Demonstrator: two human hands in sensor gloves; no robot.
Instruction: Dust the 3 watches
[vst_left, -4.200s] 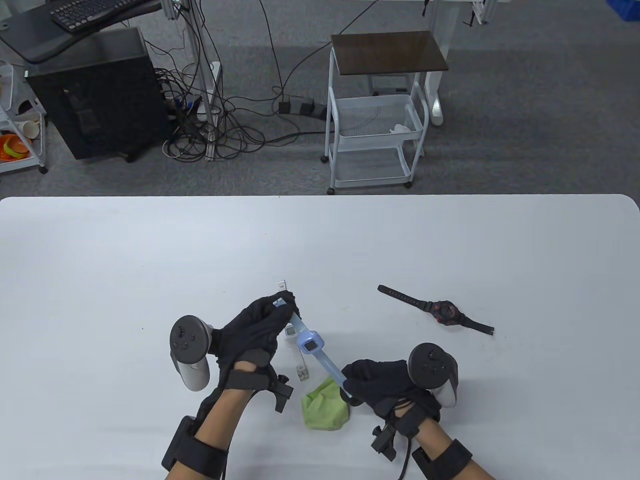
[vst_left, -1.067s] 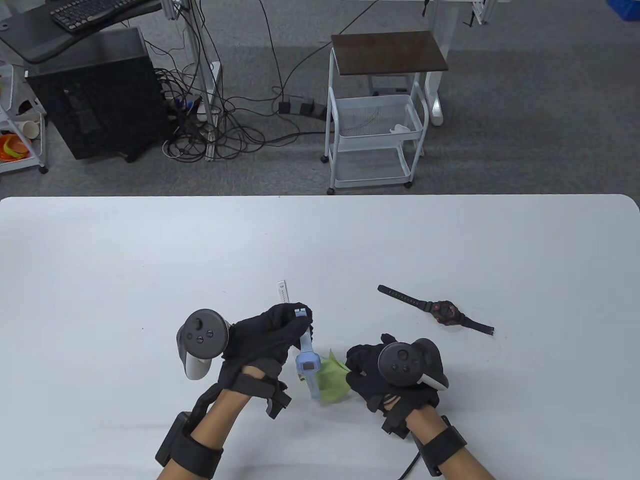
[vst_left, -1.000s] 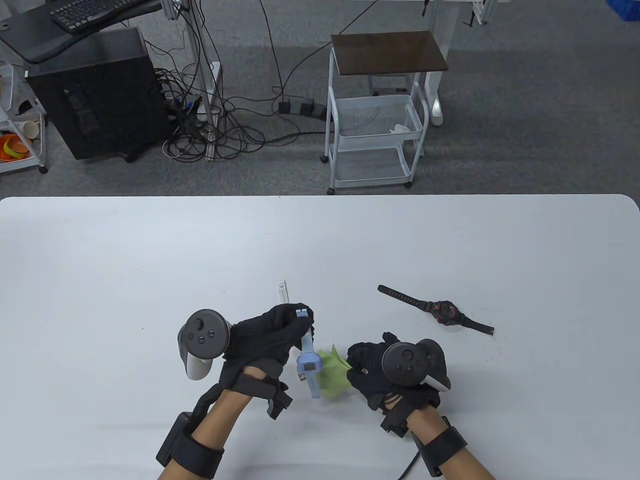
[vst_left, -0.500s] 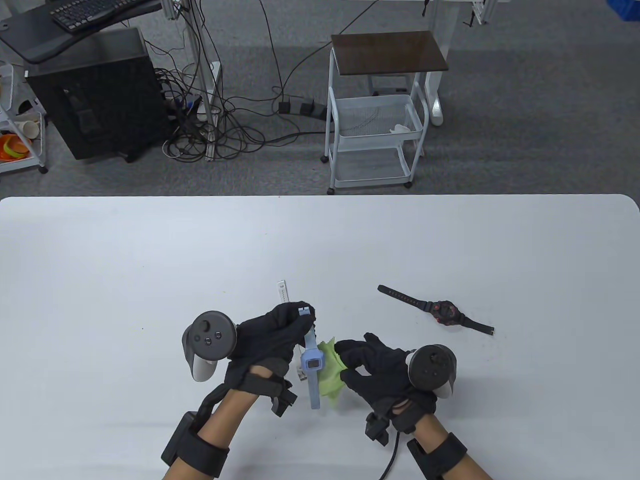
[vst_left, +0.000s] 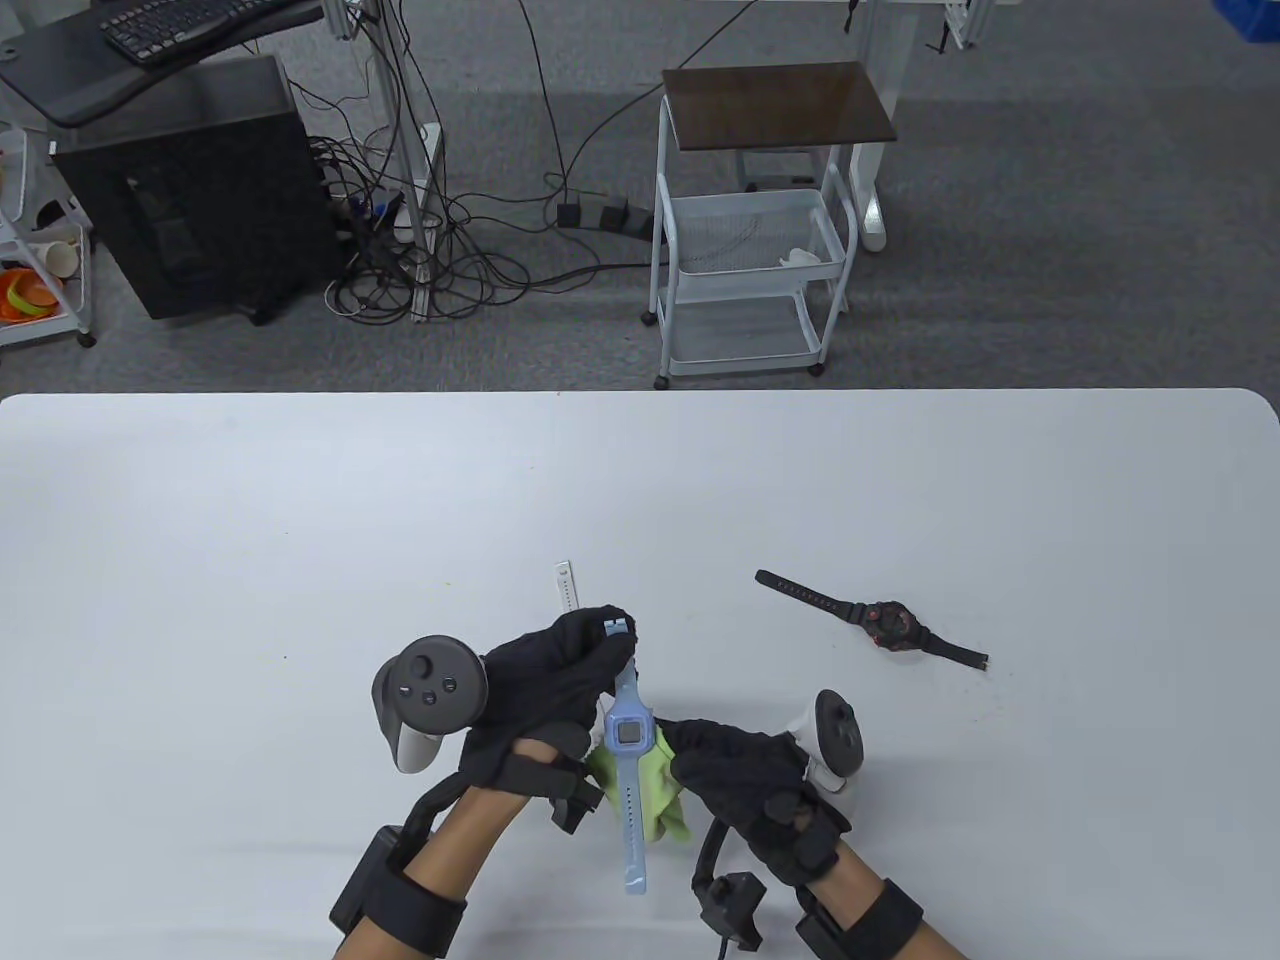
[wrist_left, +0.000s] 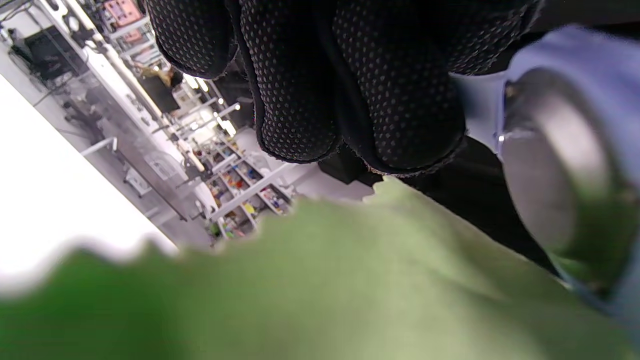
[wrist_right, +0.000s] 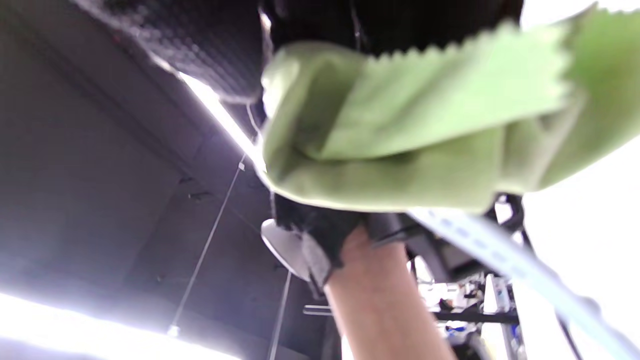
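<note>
My left hand (vst_left: 590, 655) pinches the top strap end of a light blue watch (vst_left: 630, 735), which hangs face up above the table. My right hand (vst_left: 705, 755) grips a green cloth (vst_left: 655, 790) and holds it against the underside of the watch. In the left wrist view the cloth (wrist_left: 320, 290) lies below my fingers (wrist_left: 350, 90), beside the watch's metal back (wrist_left: 550, 165). The right wrist view shows the bunched cloth (wrist_right: 400, 125) above the blue strap (wrist_right: 500, 250). A black and red watch (vst_left: 890, 625) lies flat to the right. A white watch's strap end (vst_left: 566, 585) pokes out behind my left hand.
The white table (vst_left: 300, 520) reaches far to the left, right and back. Beyond its far edge stand a white wire cart (vst_left: 760, 230) and a black computer case (vst_left: 190, 190) with tangled cables on the grey floor.
My right hand let go of the blue strap, picked the green cloth off the table and brought it left under the watch. The watch now hangs straighter and nearer the front edge.
</note>
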